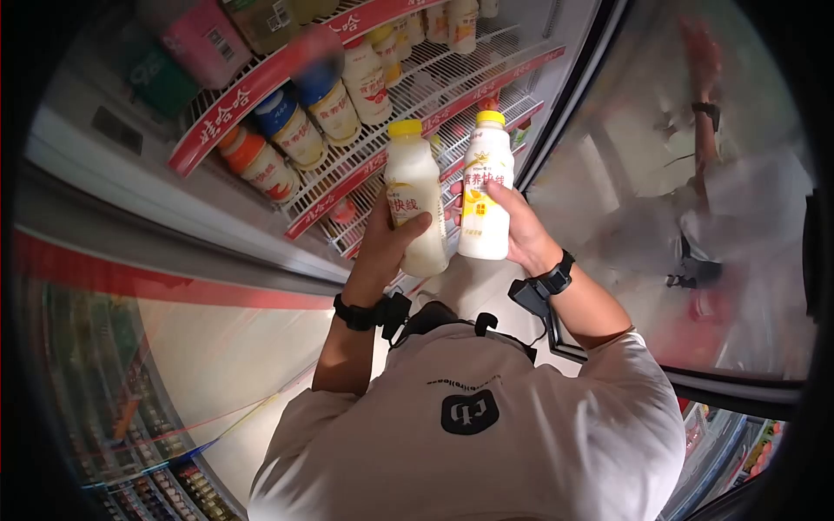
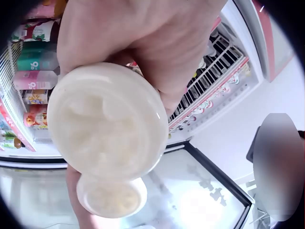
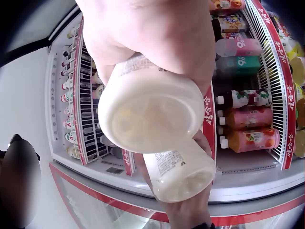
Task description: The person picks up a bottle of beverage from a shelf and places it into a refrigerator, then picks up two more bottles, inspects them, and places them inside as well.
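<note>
Two white bottles with yellow caps are held side by side in front of the fridge shelves. The left hand [image 1: 387, 239] grips the left bottle [image 1: 417, 165], its thumb across the label. The right hand [image 1: 526, 227] holds the right bottle [image 1: 486, 234], thumb on the front and the yellow-and-red label facing up. In the left wrist view the left hand [image 2: 138, 38] is around the near bottle [image 2: 107, 121], base toward the camera. The right wrist view shows the right hand [image 3: 152, 36] round its bottle [image 3: 152, 114], the other bottle [image 3: 183, 176] behind it.
Wire shelves with red label strips [image 1: 252, 82] carry bottles with orange, blue [image 1: 300, 139] and red caps. A glass door [image 1: 695, 286] stands at the right with reflections on it. Another glass-fronted cabinet [image 1: 95, 373] is at the lower left.
</note>
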Tool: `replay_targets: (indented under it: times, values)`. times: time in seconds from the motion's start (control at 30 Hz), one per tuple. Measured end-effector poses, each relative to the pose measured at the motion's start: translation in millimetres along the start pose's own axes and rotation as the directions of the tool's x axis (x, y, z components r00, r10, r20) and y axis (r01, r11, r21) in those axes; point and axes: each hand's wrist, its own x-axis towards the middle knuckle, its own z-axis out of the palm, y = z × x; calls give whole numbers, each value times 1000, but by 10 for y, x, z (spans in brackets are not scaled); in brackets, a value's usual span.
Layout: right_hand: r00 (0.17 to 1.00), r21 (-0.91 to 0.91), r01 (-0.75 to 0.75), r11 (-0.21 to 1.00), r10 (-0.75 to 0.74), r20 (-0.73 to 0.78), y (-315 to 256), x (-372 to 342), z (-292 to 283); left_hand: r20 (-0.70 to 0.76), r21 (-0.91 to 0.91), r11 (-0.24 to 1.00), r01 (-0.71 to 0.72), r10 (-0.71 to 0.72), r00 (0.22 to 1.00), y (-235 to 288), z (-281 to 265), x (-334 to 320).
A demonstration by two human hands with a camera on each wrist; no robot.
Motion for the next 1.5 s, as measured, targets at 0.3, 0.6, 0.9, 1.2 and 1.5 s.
replay_targets:
  times: [0.3, 0.6, 0.9, 1.2, 1.5]
  values:
    - [981, -382, 191, 904, -194, 32, -728, 743, -41, 163, 126, 969, -213, 192, 968, 356, 151, 927]
    - [986, -736, 166, 656, -135, 102, -1397, 1277, -186, 72, 301, 921, -247, 237, 969, 500, 222, 1485]
    - [951, -794, 304, 527, -121, 284, -1826, 1770, -393, -52, 275, 909, -312, 338, 940, 576, 515, 1915]
    - [907, -766, 415, 490, -155, 392, -2074, 2208, -723, -125, 335, 878, -342, 401, 908, 390, 535, 2484]
    - [862, -794, 504, 341, -139, 488, -2110, 2322, -1026, -227, 405, 848, -343, 457, 860, 238, 532, 2662]
